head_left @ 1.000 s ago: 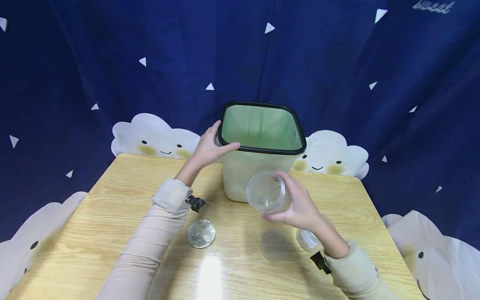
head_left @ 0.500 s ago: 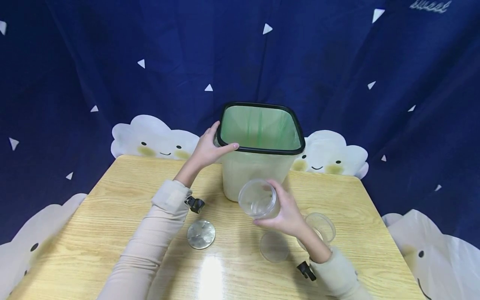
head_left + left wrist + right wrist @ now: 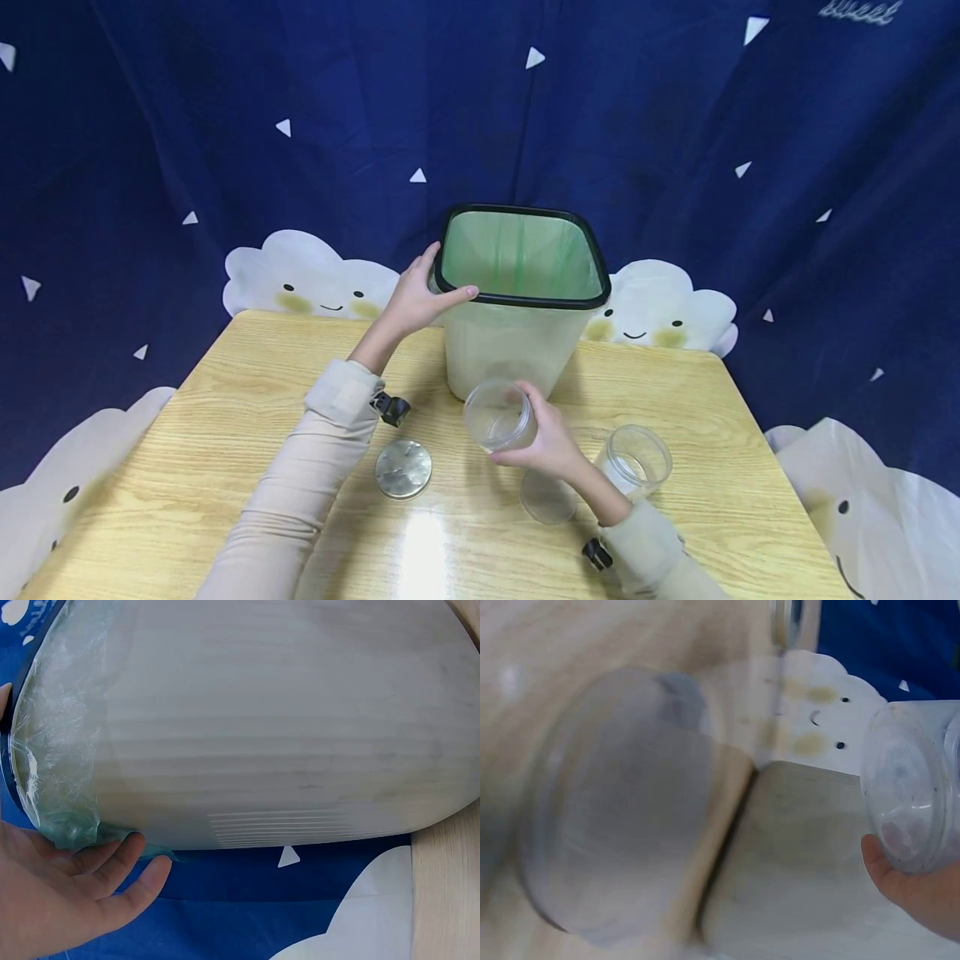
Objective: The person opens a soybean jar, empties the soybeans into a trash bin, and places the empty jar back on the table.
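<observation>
A whitish trash bin point(image 3: 517, 342) with a black rim and a green bag inside stands at the back of the table. My left hand point(image 3: 411, 302) clasps its left front corner, thumb along the rim and fingers on the outer side. In the left wrist view the fingers point(image 3: 120, 862) lie against the bag's folded-over edge. In front of the bin, my right hand point(image 3: 549, 442) grips a clear plastic jar point(image 3: 495, 414) round its side, its open mouth tilted toward me. The right wrist view shows the jar's base point(image 3: 904, 787) above my thumb.
Another clear jar point(image 3: 637, 458) stands right of my right forearm; it looms blurred in the right wrist view. A round translucent lid point(image 3: 546, 502) lies partly under that hand. A shiny silver disc point(image 3: 403, 469) lies nearer my left forearm. A blue curtain point(image 3: 337, 125) hangs behind the table.
My right hand has moved left and toward me with the jar, uncovering the other jar on the right. My left hand stays on the bin.
</observation>
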### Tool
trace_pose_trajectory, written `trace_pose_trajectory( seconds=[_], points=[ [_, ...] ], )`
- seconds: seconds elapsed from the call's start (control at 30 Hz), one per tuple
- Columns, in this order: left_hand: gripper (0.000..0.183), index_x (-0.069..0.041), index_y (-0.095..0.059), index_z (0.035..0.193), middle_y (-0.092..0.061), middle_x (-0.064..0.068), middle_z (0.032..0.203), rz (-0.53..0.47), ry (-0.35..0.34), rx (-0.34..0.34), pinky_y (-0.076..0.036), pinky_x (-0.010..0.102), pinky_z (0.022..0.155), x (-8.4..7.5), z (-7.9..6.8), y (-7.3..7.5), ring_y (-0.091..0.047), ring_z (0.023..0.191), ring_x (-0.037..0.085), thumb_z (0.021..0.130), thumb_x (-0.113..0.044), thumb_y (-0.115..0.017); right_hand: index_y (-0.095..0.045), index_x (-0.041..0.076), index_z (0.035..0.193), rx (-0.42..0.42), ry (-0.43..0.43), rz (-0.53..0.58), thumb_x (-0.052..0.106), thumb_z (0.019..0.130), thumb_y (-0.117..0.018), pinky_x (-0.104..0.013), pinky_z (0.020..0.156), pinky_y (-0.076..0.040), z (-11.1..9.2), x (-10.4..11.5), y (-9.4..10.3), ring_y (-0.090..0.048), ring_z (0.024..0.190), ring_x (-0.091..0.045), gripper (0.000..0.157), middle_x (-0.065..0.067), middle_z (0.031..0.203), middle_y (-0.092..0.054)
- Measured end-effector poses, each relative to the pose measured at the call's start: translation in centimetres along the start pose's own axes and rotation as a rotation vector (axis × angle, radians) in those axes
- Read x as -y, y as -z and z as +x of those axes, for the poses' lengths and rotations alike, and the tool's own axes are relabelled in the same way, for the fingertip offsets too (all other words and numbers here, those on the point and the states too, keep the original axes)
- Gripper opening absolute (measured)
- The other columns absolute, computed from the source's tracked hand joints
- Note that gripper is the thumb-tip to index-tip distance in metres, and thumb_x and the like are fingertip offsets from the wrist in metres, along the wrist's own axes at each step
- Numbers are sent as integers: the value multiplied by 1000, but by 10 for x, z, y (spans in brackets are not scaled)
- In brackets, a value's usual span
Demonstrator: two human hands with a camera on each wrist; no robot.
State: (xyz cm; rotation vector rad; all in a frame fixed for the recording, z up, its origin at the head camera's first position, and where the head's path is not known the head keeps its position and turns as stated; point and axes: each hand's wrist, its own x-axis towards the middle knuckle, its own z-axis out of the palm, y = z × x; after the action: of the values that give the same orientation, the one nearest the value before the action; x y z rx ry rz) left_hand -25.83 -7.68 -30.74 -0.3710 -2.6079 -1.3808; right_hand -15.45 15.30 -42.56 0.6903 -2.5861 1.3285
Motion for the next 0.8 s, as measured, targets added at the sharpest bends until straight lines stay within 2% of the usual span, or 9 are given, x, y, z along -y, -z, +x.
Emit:
trace_pose_trajectory(
  seconds=[0.27,0.43,0.6,0.8],
  points=[
    [95,-7,-17,146,-22,16,147,-2,-2,1,-22,40,106,0,0,0,-20,134,26,75,-44,-69,-37,7,132,104,-78,79,23,49,-89,-51,88,-39,-2,-16,-21,-50,106,-36,99,-17,118,-53],
    [95,-8,-17,146,-22,16,147,-2,1,3,-22,41,106,0,0,0,-21,133,27,75,-44,-68,-35,5,133,151,-74,86,27,51,-88,-52,86,-40,-2,-24,-30,-50,105,-37,99,-19,119,-52],
    [95,-9,-16,146,-21,16,147,0,5,6,-22,41,106,1,0,0,-20,134,27,75,-45,-68,-34,2,133,198,-92,64,33,53,-87,-52,92,-37,-2,-30,-38,-49,109,-34,101,-15,121,-53],
    [95,-8,-16,146,-21,15,147,0,2,9,-22,41,106,0,-1,1,-20,134,26,75,-45,-68,-34,-2,132,232,-77,80,33,55,-86,-50,93,-37,-4,-32,-45,-50,108,-31,99,-16,120,-54]
  ],
)
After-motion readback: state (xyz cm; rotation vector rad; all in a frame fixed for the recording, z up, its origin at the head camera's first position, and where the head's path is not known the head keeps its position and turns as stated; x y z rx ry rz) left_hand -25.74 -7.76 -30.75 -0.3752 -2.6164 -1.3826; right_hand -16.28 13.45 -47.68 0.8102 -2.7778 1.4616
